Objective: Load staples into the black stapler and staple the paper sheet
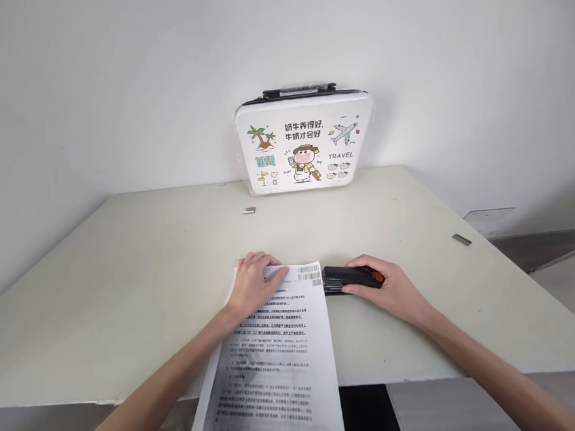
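A printed paper document (287, 347) lies on the table and hangs over its front edge towards me. My left hand (260, 283) grips the paper's top edge, thumb on the printed face and fingers over the far edge. To the right, my right hand (378, 284) is wrapped round a black stapler (348, 277) with an orange-red mark at its back end. The stapler's front meets the paper's right edge near the top corner, by the printed barcodes. Whether the edge is inside its jaws I cannot tell.
A white carrying case (306, 142) with cartoon prints stands against the wall at the back of the pale table (149, 284). A small strip of staples (249, 210) lies before it. A grey metal plate (461, 239) is set near the table's right edge.
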Demonstrator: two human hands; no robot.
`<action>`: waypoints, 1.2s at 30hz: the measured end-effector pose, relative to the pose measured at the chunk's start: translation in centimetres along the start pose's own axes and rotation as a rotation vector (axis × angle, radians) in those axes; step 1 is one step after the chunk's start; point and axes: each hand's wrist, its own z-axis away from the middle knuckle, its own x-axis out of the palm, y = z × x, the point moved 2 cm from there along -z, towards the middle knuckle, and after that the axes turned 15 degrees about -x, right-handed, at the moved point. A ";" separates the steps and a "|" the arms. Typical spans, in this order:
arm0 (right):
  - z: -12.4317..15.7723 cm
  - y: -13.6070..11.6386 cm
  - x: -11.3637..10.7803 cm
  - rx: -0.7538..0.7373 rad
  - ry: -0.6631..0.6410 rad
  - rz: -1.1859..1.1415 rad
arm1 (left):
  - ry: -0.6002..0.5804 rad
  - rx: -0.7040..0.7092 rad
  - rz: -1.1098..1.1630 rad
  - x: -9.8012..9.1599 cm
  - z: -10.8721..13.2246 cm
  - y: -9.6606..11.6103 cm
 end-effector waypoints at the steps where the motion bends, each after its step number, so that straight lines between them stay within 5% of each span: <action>1: 0.0 0.0 0.0 -0.001 0.010 0.008 | -0.001 0.000 -0.003 0.0 0.0 0.0; 16: 0.0 0.4 -0.1 0.009 0.003 0.011 | 0.062 -0.002 -0.006 0.7 0.5 0.6; 20: 0.0 0.4 -0.1 0.024 -0.006 0.017 | 0.032 0.200 0.010 0.2 0.9 1.3; 27: -0.4 0.2 -0.7 0.035 0.011 0.007 | -0.347 0.545 -0.004 -1.3 2.6 2.5; 36: -3.2 -2.2 0.4 0.102 -0.079 0.213 | -0.300 0.647 -0.087 0.8 3.8 2.4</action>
